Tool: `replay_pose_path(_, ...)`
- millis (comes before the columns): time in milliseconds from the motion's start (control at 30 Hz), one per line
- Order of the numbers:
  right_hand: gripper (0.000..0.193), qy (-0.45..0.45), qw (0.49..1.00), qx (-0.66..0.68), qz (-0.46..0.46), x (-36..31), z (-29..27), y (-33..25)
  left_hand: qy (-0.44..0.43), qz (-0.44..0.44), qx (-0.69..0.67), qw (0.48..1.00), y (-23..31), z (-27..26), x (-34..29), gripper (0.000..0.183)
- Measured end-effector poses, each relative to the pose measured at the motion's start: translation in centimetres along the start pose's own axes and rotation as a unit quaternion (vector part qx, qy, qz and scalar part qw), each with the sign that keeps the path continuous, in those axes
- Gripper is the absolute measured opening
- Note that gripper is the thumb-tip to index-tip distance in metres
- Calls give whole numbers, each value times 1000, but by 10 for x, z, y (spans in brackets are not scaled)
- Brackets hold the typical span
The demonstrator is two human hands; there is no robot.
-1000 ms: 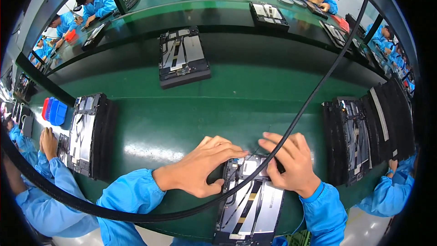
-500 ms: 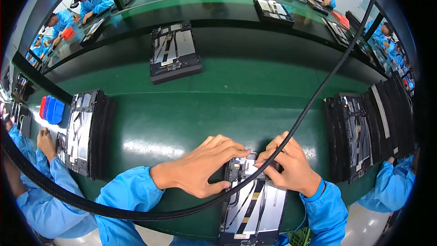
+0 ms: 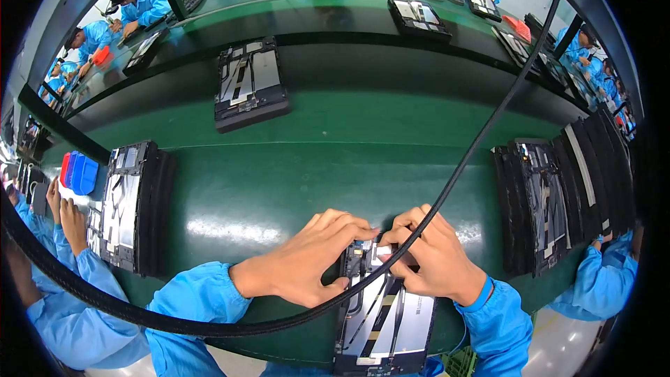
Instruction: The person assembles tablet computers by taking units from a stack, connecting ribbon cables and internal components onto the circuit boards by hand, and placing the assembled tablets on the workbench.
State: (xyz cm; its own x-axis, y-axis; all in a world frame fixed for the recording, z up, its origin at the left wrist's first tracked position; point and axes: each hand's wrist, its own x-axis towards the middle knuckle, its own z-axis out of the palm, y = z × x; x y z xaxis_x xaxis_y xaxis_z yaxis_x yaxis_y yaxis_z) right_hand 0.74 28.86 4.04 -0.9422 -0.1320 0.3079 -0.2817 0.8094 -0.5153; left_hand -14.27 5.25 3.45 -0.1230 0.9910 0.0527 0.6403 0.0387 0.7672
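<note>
In front of me lies an opened tablet (image 3: 417, 328), its pale battery cells, dark strips and circuit boards exposed. My left hand (image 3: 296, 262) holds its upper left corner, fingers stretched along the top edge and the thumb on the left side. Over the upper right part of the tablet, my right hand (image 3: 443, 262) is closed, with thumb and fingertips pinched together at the boards. What those fingertips hold, if anything, is too small to make out. A thick black cable (image 3: 481, 143) crosses the view in front of the right hand and the tablet.
Opened tablets in black holders stand in a left stack (image 3: 124, 202) and a right stack (image 3: 544, 199). Another opened tablet (image 3: 265, 73) lies farther out on the green table (image 3: 237, 188). Blue bin (image 3: 85, 173) at left; a co-worker's hand (image 3: 72, 227) is beside the left stack.
My right hand has shifted slightly left and down, its fingers closer over the boards. The farther tablet has moved a little left. My left hand has hardly moved.
</note>
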Motion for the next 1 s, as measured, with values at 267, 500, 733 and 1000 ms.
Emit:
replay_pose_path(267,20,-27,998,38,29,2,1,6,-1,4,-4,1000,-1,2,1,77)
replay_pose_path(500,18,-21,998,49,39,4,1,5,6,23,-19,1000,-4,3,2,77)
replay_pose_path(733,17,-35,997,67,33,3,-1,9,3,17,-18,1000,-3,1,-1,78)
replay_pose_path(1000,14,-67,988,134,34,-5,-9,8,20,20,-17,999,-2,5,1,81)
